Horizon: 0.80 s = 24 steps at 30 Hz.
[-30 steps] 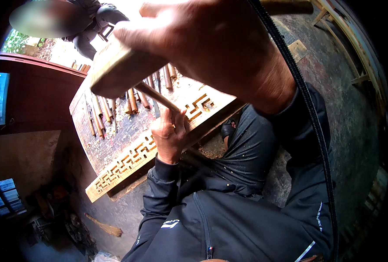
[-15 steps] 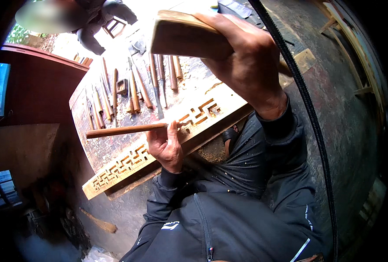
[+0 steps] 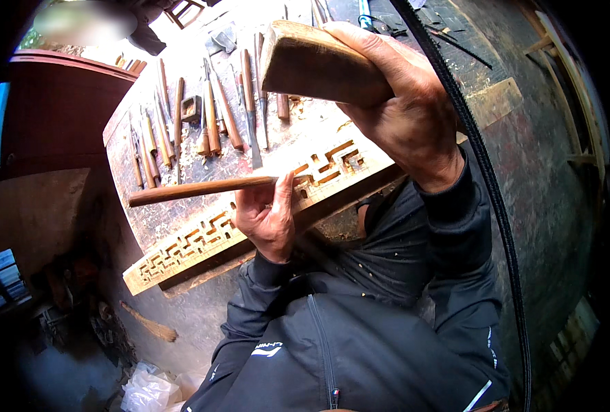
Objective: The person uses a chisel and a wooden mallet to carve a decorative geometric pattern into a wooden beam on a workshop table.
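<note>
A long pale board (image 3: 140, 280) with a carved fretwork pattern of slots lies slantwise along the table's near edge. My left hand (image 3: 267, 223) rests over its middle, fingers closed round a chisel (image 3: 202, 189) with a brown wooden handle. The handle points left, nearly flat; its working end lies by the slots right of my thumb, and I cannot make out the edge itself. Above the board's right part, my right hand (image 3: 418, 103) grips a thick wooden block (image 3: 325, 65) by one end, held up and apart from the chisel.
Several chisels (image 3: 224, 113) with wooden handles lie spread across the table (image 3: 130, 127) beyond the board, among wood chips and a small square box (image 3: 191, 108). A black cord (image 3: 483, 151) hangs down the right side. A broom (image 3: 150, 323) and a white plastic bag (image 3: 150, 390) are at lower left.
The view has shifted a little. Against the board, the wooden block in my right hand has come slightly lower. My left hand still holds the chisel at about the same place.
</note>
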Available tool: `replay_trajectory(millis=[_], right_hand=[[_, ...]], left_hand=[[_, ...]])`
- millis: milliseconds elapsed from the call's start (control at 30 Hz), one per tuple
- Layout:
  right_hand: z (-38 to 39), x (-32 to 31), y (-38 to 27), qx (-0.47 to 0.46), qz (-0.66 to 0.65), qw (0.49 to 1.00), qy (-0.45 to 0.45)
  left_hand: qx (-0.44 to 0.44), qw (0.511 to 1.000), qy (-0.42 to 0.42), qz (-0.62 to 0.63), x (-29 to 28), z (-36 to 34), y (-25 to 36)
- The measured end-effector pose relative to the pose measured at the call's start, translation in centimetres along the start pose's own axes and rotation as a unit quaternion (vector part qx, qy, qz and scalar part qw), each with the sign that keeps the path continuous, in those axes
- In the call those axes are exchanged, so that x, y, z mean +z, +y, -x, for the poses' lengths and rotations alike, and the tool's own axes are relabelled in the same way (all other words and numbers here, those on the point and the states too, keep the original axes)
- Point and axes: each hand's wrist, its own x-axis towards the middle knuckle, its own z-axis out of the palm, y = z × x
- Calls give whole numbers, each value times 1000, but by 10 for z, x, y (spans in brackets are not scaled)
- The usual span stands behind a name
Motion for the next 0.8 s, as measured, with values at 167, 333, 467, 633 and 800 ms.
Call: replay_trajectory(millis=[167, 333, 467, 633, 800], right_hand=[[-1, -11, -16, 50, -40, 996, -69], [-10, -14, -24, 42, -82, 993, -78], [1, -8, -18, 52, -31, 996, -71], [-12, -4, -28, -18, -4, 999, -26], [-38, -5, -48, -70, 14, 997, 18]], left_hand=[[15, 1000, -10, -15, 0, 0, -6], [11, 1000, -20, -18, 0, 0, -3], [31, 998, -29, -46, -1, 1, -3], [60, 996, -30, -60, 2, 2, -5], [139, 981, -25, -137, 4, 4, -14]])
